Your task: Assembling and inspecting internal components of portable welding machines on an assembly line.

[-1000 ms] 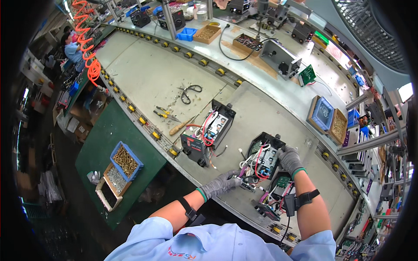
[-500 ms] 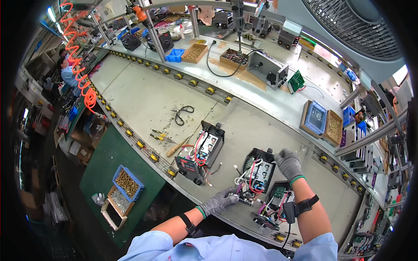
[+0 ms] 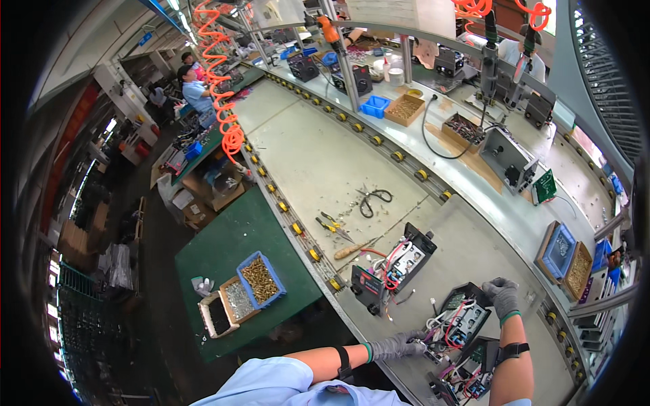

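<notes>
Two gloved hands on one open electronics unit, lower right of frame, on the grey conveyor bench. Left hand at the unit's near-left edge, fingers curled among the loose white and red wires; whether actually pinching a wire, cannot tell. Right hand closed over the far upper-right corner of the black casing, steadying it. Likely moderately heavy and rigid in the shell, but fragile inside: exposed circuit board, slack leads, connectors. Best held by the casing's outer corners and rim, never by the wiring or board. Gloves probably give fair grip on the smooth black plastic. Second similar unit just up-left, lid open, red wires trailing; a third below, at the bottom edge. Loose on the bench toward centre: scissors, yellow-handled pliers, wooden-handled tool, scattered wire offcuts. Bench surface flat, smooth, bordered by yellow rollers. Green side table at lower left with small parts bins. Orange coiled air hose hanging at upper left; other workers seated beyond it. Busy factory line, crowded upper right.
</notes>
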`<state>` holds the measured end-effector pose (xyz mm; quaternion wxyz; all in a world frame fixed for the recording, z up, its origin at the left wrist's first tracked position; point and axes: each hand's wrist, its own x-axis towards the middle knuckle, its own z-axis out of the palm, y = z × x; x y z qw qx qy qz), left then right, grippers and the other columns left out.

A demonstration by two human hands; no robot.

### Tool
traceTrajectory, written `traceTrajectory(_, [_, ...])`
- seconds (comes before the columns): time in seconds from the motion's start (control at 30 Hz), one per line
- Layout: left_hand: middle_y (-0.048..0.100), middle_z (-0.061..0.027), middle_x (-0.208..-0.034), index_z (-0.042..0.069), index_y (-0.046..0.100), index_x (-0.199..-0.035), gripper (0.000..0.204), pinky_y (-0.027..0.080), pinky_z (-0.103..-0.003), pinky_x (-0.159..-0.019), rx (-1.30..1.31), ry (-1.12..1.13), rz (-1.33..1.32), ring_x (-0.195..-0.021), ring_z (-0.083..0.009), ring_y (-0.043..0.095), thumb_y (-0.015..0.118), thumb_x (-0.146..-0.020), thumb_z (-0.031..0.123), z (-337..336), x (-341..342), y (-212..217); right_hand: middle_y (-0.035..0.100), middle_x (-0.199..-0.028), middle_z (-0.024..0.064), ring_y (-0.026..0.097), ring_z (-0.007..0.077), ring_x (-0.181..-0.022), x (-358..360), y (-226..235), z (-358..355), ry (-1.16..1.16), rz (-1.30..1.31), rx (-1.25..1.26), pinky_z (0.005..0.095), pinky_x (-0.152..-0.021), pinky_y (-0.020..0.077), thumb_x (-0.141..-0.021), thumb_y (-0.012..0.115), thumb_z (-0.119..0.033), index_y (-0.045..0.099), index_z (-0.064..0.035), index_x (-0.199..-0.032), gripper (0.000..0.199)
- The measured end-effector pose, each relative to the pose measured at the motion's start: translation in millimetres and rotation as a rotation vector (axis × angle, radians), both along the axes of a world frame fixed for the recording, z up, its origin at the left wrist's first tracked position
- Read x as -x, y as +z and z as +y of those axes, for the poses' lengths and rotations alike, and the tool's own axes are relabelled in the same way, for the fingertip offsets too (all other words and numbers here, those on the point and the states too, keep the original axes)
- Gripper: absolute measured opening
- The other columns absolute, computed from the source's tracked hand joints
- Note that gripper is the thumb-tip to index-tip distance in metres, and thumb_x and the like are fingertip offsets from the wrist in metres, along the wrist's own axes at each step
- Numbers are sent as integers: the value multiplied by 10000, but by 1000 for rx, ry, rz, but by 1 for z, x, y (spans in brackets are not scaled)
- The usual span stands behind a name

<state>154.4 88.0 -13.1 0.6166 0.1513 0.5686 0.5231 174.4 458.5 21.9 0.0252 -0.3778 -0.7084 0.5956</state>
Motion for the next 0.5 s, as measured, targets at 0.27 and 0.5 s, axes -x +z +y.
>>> traceTrajectory(0.27, [705,-43,-1136,63,704,-1272,347,568,-331,-917,-21,-76,-78,-1026,-128,653,684,-1028,309,-11,13,-12,786,-952,142,715,198,-835,-67,70,-25,-73,152,-475,375,-788,563,-983,711,-244,766,0,-1080,268])
traceTrajectory(0.5, [682,-105,-1190,107,473,-1503,803,627,-339,-676,-16,-32,-95,-920,-206,728,799,-873,485,-7,19,-20,790,-1025,141,753,243,-947,-313,60,-52,-721,-117,-684,368,-879,579,-988,724,-277,744,-27,-1123,285])
